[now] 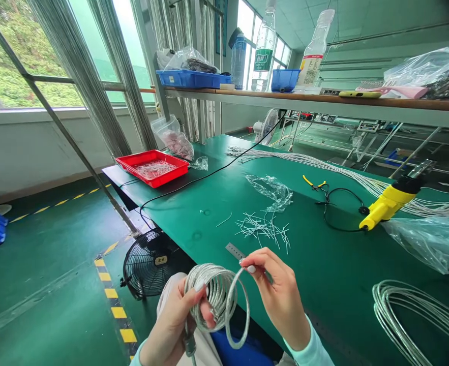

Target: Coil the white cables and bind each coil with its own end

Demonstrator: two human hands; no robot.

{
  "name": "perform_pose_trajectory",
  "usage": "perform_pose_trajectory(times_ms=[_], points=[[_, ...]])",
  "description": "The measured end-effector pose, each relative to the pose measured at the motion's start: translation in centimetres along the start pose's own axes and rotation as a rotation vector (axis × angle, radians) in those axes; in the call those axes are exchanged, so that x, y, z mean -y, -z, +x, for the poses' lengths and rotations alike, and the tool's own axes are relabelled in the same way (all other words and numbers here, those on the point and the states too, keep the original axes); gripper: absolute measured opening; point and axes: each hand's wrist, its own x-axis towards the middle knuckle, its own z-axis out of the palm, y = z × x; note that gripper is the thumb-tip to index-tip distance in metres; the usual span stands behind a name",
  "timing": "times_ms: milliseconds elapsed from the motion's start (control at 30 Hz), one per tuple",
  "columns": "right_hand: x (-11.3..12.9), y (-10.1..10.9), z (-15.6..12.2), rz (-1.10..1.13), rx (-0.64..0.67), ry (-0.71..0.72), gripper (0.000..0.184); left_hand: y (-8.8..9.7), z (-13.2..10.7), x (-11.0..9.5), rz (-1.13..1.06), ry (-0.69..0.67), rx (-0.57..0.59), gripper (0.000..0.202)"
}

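My left hand [180,310] is wrapped around a coil of silvery braided cable [217,292], thumb on top and fingers inside the loops. Below that hand a thicker metallic end piece [189,345] of the cable hangs down. With thumb and forefinger my right hand [275,290] pinches the cable's free end, right of the coil; the very tip is partly hidden by the fingers. Just behind these fingers a small steel ruler [235,250] lies on the green table. Farther back is a loose pile of short white wire pieces [264,229].
A yellow heat gun [390,203] and yellow-handled pliers [313,184] lie to the right. A red tray [153,170] of wire bits stands back left. Another cable coil [411,315] lies front right. A black fan [153,262] stands on the floor. A shelf [304,96] spans the back.
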Motion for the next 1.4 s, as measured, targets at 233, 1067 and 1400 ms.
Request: perform_pose_trajectory(times_ms=[233, 1067, 1400], points=[[0.2, -2.0, -0.4, -0.118, -0.083, 0.020, 0.020, -0.4, 0.0, 0.6, -0.021, 0.004, 0.033, 0.038], [-0.9, -2.6, -1.2, 0.284, 0.198, -0.367, 0.072, -0.1, -0.3, 0.7, -0.092, -0.012, 0.097, 0.045], [0.6, -1.6, -0.5, 0.352, 0.466, -0.510, 0.033, 0.4, -0.3, 1.6, -0.313, 0.072, 0.263, 0.031]])
